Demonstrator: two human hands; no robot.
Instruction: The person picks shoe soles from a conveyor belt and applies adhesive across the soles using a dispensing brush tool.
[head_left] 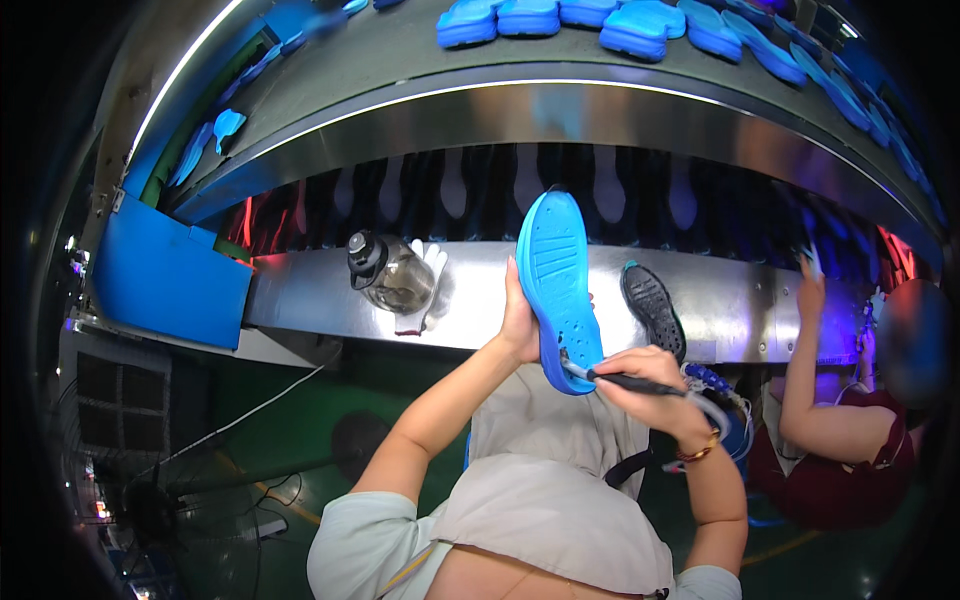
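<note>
A blue shoe sole (556, 270) is held up before me, its ridged and holed inner face turned my way. My left hand (519, 318) grips it along its left side, with fingertips showing at the right edge. In my right hand (648, 390) is a black-handled brush (632, 383) with a hose or cord trailing from its back end. The tool's light-coloured tip touches the heel end of the sole, close to a dark spot. A black sole (653, 308) with small holes rests on the metal ledge to the right.
Blue soles (528, 17) sit on the dark conveyor (400, 75) at the back. A grey bottle (392, 275) and a white glove (432, 270) are on the metal ledge (470, 310). Another person's arm (803, 340) reaches in at the right. A blue panel (165, 270) stands left.
</note>
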